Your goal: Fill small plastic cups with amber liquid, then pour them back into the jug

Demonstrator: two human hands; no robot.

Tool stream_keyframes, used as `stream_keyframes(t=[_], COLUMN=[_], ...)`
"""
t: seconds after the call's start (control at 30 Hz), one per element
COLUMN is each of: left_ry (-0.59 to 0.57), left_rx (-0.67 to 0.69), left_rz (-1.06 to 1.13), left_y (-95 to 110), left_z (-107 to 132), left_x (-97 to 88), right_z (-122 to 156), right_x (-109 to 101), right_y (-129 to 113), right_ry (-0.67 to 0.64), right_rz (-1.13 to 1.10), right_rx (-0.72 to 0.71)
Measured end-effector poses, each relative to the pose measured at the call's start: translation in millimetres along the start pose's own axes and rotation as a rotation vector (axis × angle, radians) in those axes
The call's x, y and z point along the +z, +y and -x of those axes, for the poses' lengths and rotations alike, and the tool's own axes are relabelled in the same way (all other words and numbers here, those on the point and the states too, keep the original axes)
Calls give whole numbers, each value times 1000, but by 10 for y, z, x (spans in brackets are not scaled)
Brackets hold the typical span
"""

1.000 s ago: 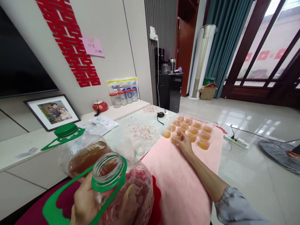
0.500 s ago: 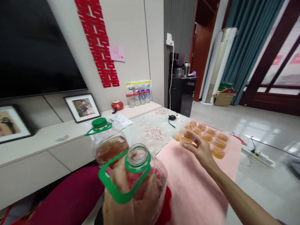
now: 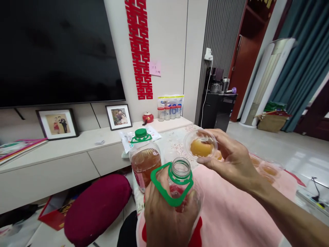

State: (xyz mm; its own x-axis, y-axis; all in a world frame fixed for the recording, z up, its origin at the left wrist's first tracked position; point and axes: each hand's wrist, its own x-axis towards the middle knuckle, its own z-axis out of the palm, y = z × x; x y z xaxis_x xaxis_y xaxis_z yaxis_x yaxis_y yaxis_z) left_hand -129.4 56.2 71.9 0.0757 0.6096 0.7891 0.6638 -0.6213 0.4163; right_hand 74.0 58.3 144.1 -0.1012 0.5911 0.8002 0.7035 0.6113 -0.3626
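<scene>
My left hand [image 3: 167,212] is wrapped around a clear plastic jug [image 3: 196,199] with a green carry handle and an uncapped mouth. The jug looks nearly drained, though the hand hides much of its body. To its right and a little higher, my right hand [image 3: 228,154] grips a clear plastic cup [image 3: 187,145] by its side. The cup is tilted toward me, with amber liquid inside. Just behind the open jug stands a second jug [image 3: 146,161], green-capped and partly filled with brown liquid. More cups [image 3: 268,170] of amber liquid sit beyond my right forearm.
A pink mat [image 3: 226,212] covers much of the table. A maroon stool [image 3: 99,209] stands at the left, below a white cabinet [image 3: 64,164] with framed photos. Jars with red lids [image 3: 167,114] line its far end. A power strip [image 3: 312,202] lies at the right.
My right hand has lifted the cup off the pink mat and brought it left, close to the jug's mouth. The view has turned left. My left hand still holds the jug.
</scene>
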Motion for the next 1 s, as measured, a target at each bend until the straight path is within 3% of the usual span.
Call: stream_keyframes(t=[0.1, 0.43, 0.57, 0.73, 1.0], left_ry=[-17, -17, -61, -36, -58], left_rx=[78, 64, 34, -96, 59], left_rz=[-36, 7, 50, 109, 93], left_y=[-45, -55, -43, 30, -112], left_z=[-11, -13, -16, -3, -7], left_x=[-23, -31, -23, -7, -16], right_z=[-99, -217, -235, -239, -272], right_x=[4, 8, 6, -2, -27], right_y=[-62, -159, -172, -187, -215], right_ry=[-24, -64, -63, -70, -53], right_rz=[71, 148, 189, 230, 306], right_rx=[-110, -279, -323, -357, -469])
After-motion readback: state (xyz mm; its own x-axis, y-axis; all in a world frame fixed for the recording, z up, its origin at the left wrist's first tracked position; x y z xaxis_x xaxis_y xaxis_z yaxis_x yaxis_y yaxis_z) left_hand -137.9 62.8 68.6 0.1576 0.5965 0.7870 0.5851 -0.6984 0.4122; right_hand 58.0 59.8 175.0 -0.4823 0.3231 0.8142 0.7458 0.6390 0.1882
